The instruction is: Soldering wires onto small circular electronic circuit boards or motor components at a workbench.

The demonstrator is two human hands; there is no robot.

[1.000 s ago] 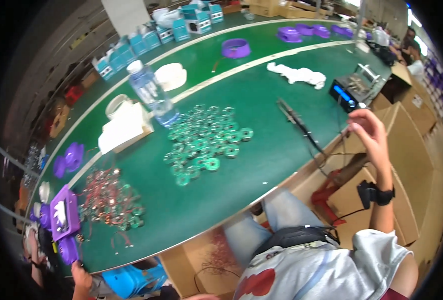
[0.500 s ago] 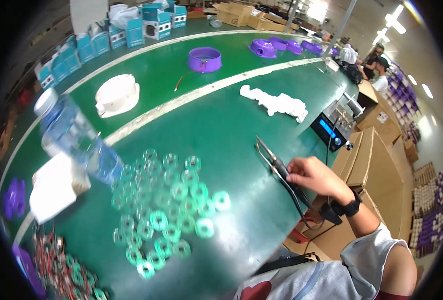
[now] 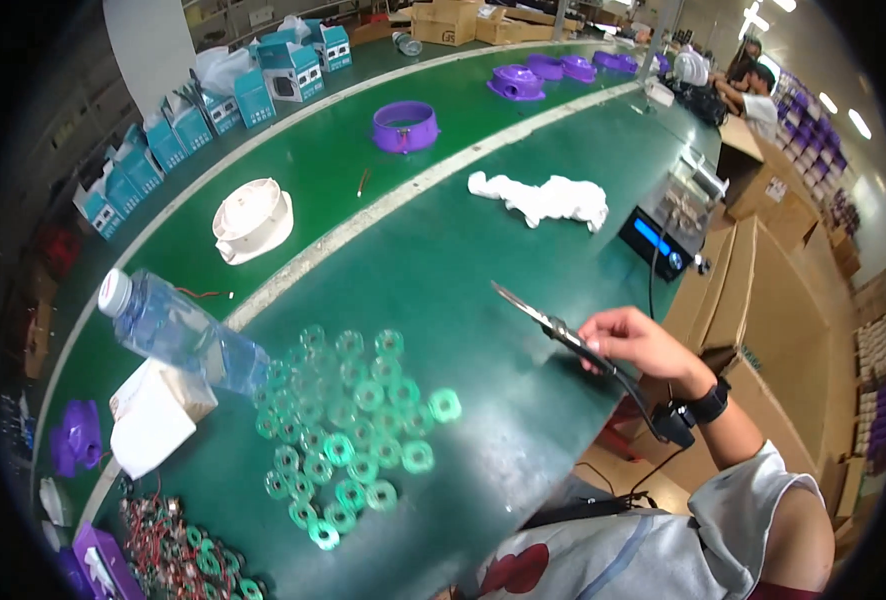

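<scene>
Soldering iron [image 3: 561, 330]: in the head view, now held by the right hand [image 3: 643, 345], which a second ago hung beside the control box [image 3: 653, 242], apart from the tool
Grip: the right hand's fingers close around the dark handle; the metal tip points away from the person and leftward over the green table [image 3: 493, 410]
Left hand: outside the picture, its grip impossible to tell
Wrist: a black strap [image 3: 708, 400] circles the right arm, just below a grey sleeve [image 3: 763, 500]
Green rings [image 3: 363, 432]: clustered on the table, left of the iron's tip and apart from it
Bottle [image 3: 178, 325]: clear, white-capped, leaning over at the left beside the rings
Wired parts [image 3: 168, 540]: heaped at the lower left, red leads tangled
White cloth [image 3: 563, 203]: crumpled beyond the iron, near the control box with its lit blue screen
</scene>
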